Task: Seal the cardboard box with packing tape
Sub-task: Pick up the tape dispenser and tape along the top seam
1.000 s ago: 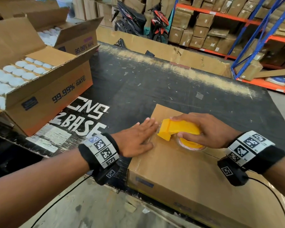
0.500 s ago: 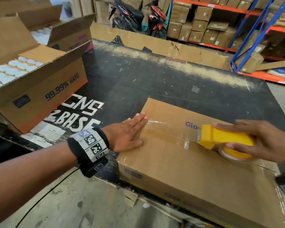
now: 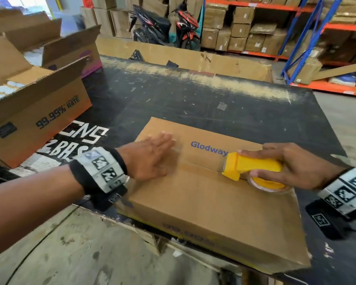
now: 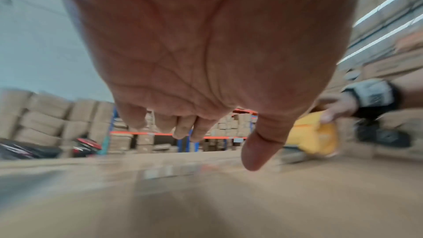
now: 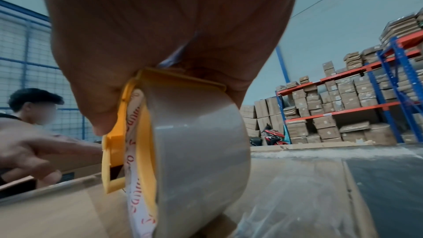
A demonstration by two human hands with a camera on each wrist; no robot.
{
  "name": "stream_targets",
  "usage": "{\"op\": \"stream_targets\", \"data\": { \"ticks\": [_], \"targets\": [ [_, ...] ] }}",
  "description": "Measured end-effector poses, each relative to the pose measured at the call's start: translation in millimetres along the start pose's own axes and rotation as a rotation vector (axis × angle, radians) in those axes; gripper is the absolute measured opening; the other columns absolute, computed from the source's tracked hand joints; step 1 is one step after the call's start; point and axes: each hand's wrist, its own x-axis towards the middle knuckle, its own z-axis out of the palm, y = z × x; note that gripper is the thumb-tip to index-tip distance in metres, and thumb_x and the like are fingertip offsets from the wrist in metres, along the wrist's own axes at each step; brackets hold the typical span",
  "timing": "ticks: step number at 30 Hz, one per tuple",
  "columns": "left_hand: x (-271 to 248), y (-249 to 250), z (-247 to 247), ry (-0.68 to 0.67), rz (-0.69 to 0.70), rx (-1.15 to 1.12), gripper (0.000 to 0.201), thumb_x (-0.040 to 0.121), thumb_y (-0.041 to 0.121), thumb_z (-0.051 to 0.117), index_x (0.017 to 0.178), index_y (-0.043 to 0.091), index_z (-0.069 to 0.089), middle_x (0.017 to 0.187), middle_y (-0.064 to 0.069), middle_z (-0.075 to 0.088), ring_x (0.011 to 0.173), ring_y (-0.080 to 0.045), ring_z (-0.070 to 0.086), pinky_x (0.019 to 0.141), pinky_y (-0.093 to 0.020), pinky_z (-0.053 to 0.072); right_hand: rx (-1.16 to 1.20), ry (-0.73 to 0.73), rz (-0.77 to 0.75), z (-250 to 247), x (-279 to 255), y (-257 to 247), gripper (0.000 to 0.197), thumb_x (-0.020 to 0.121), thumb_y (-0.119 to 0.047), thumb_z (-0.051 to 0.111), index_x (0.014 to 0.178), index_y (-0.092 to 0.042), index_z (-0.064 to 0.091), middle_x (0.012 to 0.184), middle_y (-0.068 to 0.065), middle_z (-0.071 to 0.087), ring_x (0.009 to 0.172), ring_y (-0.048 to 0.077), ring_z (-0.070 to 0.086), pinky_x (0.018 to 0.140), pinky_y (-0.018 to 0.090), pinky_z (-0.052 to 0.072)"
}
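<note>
Warehouse interior: blue-and-orange steel racking stacked with brown cartons, two parked motorbikes, grey concrete floor, scuffed black worktable.

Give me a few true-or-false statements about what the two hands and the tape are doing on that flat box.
1. The right hand grips a yellow tape dispenser. True.
2. The left hand is clenched into a fist. False: it lies flat, fingers straight, on the cardboard box.
3. The box carries blue lettering on top. True.
4. The tape roll in the dispenser is bright red. False: it looks greyish-clear, with red print only on its core.
5. The box being taped stands open with white items showing. False: its flaps are shut; the open box stands to the left.
</note>
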Motion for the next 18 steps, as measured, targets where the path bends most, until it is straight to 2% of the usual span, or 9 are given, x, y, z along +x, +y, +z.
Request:
{"op": "stream_targets", "data": {
  "ticks": [4, 7, 10, 14, 18],
  "targets": [
    [26.7, 78.1, -2.2, -0.021, 0.115, -0.079, 0.093, 0.098, 0.052, 0.043, 0.161, 0.013, -0.014, 0.17, -0.01, -0.018, 0.159, -0.021, -0.014, 0.13, -0.044, 0.003, 0.012, -0.007, -0.024, 3.3, -0.3, 8.0, 0.063, 0.085, -0.076, 0.046, 0.144, -0.055, 0.046, 0.085, -0.007, 0.056, 0.08, 0.007, 0.058, 0.071, 0.016, 0.043],
    [42.4, 109.5, 4.7, -0.052, 0.076, -0.096, 0.09, 0.099, 0.053, 0.038, 0.161, 0.013, -0.014, 0.17, -0.011, -0.02, 0.159, -0.023, -0.015, 0.128, -0.045, 0.001, -0.031, -0.018, -0.036, 3.6, 2.4, 11.9, 0.063, 0.084, -0.076, 0.044, 0.144, -0.056, 0.044, 0.084, -0.005, 0.057, 0.078, 0.007, 0.058, 0.073, 0.024, 0.047],
    [49.9, 115.5, 15.9, -0.135, 0.036, -0.073, 0.091, 0.099, 0.06, 0.032, 0.16, 0.015, -0.018, 0.17, -0.009, -0.023, 0.158, -0.022, -0.018, 0.128, -0.047, -0.003, -0.07, -0.041, -0.062, 6.5, 6.7, 15.8, 0.064, 0.084, -0.081, 0.04, 0.144, -0.058, 0.042, 0.09, -0.006, 0.06, 0.082, 0.01, 0.06, 0.077, 0.034, 0.051],
    [51.1, 113.9, 20.5, -0.164, 0.029, -0.052, 0.092, 0.099, 0.063, 0.029, 0.158, 0.017, -0.023, 0.168, -0.007, -0.028, 0.157, -0.021, -0.022, 0.129, -0.049, -0.002, -0.02, -0.051, -0.079, -2.6, -4.8, 18.6, 0.06, 0.085, -0.076, 0.046, 0.143, -0.058, 0.045, 0.087, -0.009, 0.058, 0.079, 0.007, 0.059, 0.074, 0.028, 0.049],
    [50.5, 115.6, 19.7, -0.183, 0.026, -0.031, 0.09, 0.099, 0.063, 0.026, 0.158, 0.016, -0.024, 0.166, -0.006, -0.031, 0.155, -0.019, -0.026, 0.129, -0.048, -0.004, -0.02, -0.067, -0.071, -23.8, -67.1, 40.4, 0.056, 0.089, -0.068, 0.053, 0.144, -0.059, 0.043, 0.085, -0.01, 0.056, 0.075, 0.006, 0.058, 0.067, 0.018, 0.044]
  ]
}}
